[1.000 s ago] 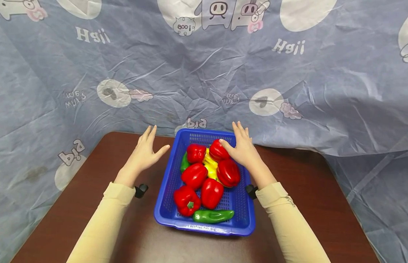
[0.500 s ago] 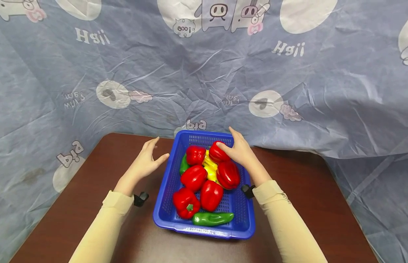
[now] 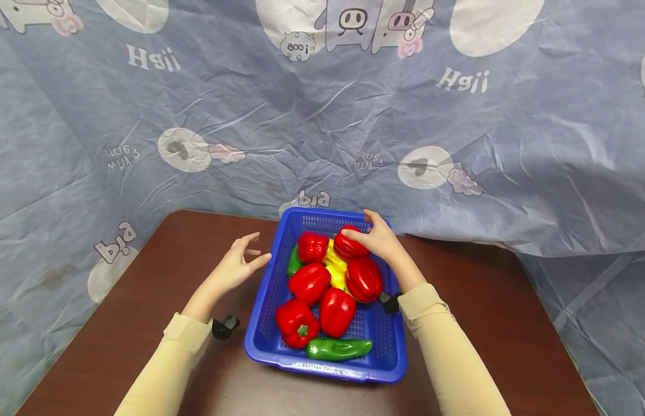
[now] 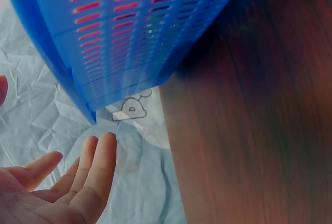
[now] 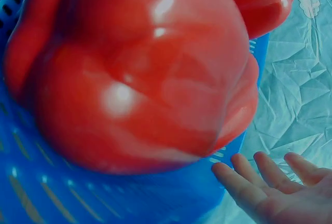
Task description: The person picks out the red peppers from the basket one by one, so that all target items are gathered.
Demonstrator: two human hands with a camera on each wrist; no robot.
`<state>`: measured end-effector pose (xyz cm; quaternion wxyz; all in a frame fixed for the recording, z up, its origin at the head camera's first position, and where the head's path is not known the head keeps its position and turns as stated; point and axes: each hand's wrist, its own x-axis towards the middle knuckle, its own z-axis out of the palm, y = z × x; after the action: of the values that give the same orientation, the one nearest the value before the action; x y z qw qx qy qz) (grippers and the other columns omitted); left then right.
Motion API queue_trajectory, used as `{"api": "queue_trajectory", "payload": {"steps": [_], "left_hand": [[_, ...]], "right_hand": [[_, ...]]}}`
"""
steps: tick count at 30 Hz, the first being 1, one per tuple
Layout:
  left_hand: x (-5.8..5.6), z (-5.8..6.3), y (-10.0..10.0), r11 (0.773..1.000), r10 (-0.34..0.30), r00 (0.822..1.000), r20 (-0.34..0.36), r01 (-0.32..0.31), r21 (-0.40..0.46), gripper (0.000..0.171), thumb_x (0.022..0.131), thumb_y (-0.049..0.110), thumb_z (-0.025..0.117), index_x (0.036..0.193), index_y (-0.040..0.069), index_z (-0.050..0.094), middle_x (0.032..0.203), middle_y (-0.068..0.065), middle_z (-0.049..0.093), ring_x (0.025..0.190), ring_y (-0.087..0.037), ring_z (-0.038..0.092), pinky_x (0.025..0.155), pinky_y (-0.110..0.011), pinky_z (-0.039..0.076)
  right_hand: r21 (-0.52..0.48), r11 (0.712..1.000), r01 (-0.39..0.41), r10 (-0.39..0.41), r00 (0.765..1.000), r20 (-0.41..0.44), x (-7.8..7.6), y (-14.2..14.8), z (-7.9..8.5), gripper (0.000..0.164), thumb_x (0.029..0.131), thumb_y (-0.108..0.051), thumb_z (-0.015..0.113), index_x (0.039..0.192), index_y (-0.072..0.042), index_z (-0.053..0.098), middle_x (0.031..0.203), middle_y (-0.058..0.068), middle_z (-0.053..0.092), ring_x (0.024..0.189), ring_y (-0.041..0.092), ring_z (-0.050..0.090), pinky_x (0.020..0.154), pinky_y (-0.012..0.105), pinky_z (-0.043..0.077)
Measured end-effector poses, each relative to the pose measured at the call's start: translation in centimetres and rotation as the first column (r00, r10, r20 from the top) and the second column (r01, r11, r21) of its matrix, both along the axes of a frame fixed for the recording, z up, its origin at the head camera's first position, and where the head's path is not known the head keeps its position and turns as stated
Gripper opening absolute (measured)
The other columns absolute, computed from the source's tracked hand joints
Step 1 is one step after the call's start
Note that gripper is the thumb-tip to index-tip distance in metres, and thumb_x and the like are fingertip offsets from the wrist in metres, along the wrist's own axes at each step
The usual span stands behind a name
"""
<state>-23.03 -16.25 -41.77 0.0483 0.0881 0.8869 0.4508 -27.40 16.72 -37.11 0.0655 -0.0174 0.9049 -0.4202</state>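
Cloth behind table. Basket on the table, same spot as a second ago. Left hand lower than then, thumb and fingers apart, empty, just beside the basket's left rim; can't tell if the thumb touches. Right hand also lower, thumb apart from fingers, at the far red pepper in the basket's far right part; contact unclear. Reads as reach stage, no grip made. Near red pepper and green pepper lie toward the near wall, unmoved.
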Motion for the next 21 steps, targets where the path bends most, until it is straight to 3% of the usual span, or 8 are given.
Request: {"api": "queue_trajectory", "payload": {"steps": [12, 21], "left_hand": [[1.0, -1.1, 0.0, 0.996, 0.0, 0.998, 0.061, -0.006, 0.092, 0.072, 0.094, 0.03, 0.067, 0.151, 0.005, 0.031, 0.149, -0.021, 0.038, 0.127, -0.035, 0.055, 0.099, -0.049, 0.05], [1.4, -1.6, 0.1, 0.991, -0.013, 0.997, 0.071, 0.003, 0.133, 0.07, 0.093, 0.029, 0.068, 0.15, 0.005, 0.034, 0.148, -0.022, 0.041, 0.127, -0.037, 0.054, 0.097, -0.048, 0.051]], "right_hand": [[-0.147, 0.989, -0.004, 0.013, 0.998, 0.057, -1.0, 0.6, -2.0, 0.091, 0.086, -0.03, 0.075, 0.154, -0.001, 0.022, 0.157, 0.02, 0.03, 0.143, 0.04, 0.032, 0.115, 0.05, 0.032], [-0.089, 0.996, 0.001, 0.005, 0.998, 0.062, -1.3, -0.1, -3.2, 0.087, 0.086, -0.028, 0.074, 0.151, 0.002, 0.026, 0.154, 0.022, 0.034, 0.14, 0.039, 0.036, 0.116, 0.05, 0.032]]}}
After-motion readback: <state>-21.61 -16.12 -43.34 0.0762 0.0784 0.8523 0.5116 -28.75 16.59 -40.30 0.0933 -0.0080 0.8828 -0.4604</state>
